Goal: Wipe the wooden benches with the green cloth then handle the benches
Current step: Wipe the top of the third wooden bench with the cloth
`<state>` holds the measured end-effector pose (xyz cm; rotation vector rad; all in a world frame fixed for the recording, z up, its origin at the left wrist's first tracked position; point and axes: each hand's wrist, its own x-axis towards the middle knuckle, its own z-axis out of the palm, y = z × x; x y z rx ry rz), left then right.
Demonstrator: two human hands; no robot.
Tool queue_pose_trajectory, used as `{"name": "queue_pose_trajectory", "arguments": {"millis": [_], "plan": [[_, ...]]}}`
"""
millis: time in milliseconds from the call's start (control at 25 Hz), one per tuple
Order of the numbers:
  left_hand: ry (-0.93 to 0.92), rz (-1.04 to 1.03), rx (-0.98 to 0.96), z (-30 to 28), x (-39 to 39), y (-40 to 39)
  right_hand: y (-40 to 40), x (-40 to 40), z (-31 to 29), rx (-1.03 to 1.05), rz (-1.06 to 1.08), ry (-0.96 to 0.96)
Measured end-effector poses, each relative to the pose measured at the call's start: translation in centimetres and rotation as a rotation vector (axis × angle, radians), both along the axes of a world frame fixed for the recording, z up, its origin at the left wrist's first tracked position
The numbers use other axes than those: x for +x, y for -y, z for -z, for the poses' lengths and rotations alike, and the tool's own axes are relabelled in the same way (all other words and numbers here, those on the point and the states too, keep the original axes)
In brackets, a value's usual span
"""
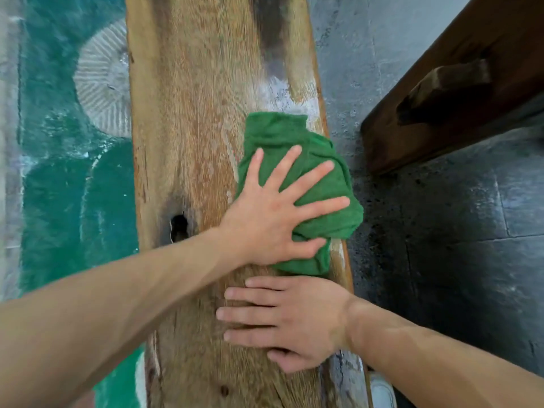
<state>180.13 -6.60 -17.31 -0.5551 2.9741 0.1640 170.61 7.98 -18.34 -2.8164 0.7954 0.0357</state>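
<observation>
A long, weathered wooden bench (194,113) runs from the top of the view down to the bottom. It has a dark knot hole left of centre and pale smears near its right edge. A crumpled green cloth (282,136) lies on the right side of the bench. My left hand (273,213) presses flat on the cloth with its fingers spread. My right hand (288,316) rests flat on the bare wood just below the cloth, fingers straight and pointing left. A second, darker wooden bench (459,83) stands at the upper right.
Grey tiled floor (456,260) lies to the right of the bench, dark and stained near the bench edge. A teal painted floor (59,187) with a pale ribbed shell pattern (103,83) lies to the left. A pale shoe tip (381,390) shows at the bottom right.
</observation>
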Motion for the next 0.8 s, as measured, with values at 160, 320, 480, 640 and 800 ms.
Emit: {"name": "queue_pose_trajectory", "arguments": {"millis": [160, 320, 480, 640, 800], "plan": [[0.004, -0.485, 0.044, -0.5, -7.1, 12.5, 0.3, 0.0, -0.3, -0.039, 0.048, -0.035], [0.075, -0.565, 0.035, -0.2, -7.3, 9.6, 0.5, 0.2, -0.2, 0.01, 0.103, -0.026], [0.038, 0.085, -0.025, -0.4, -0.4, 1.3, 0.3, 0.3, -1.1, 0.044, 0.131, -0.083], [-0.006, 0.026, -0.03, 0.3, -1.3, 6.2, 0.6, 0.2, -1.0, 0.064, 0.235, -0.091], [0.046, -0.35, 0.013, -0.2, -6.1, 14.8, 0.6, -0.1, -1.3, 0.069, 0.276, -0.114]]}}
